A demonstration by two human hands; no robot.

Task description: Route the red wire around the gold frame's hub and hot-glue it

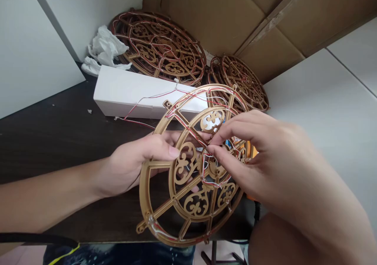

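I hold a round gold openwork frame (159, 214) tilted up over the dark table (47, 135). Thin red and white wires (188, 128) run along its spokes and rings. My left hand (132, 167) grips the frame from its left side, thumb on the front, fingers behind. My right hand (259, 159) reaches in from the right and pinches the wire near the frame's central ring with thumb and fingers. Loose wire ends trail back from the frame's top toward the white box.
A long white box (132, 90) lies behind the frame. Two wired frames, a large one (159, 47) and a smaller one (244, 80), lean against brown cardboard (235, 13). Crumpled white paper (103, 49) sits at back left. White panels flank both sides.
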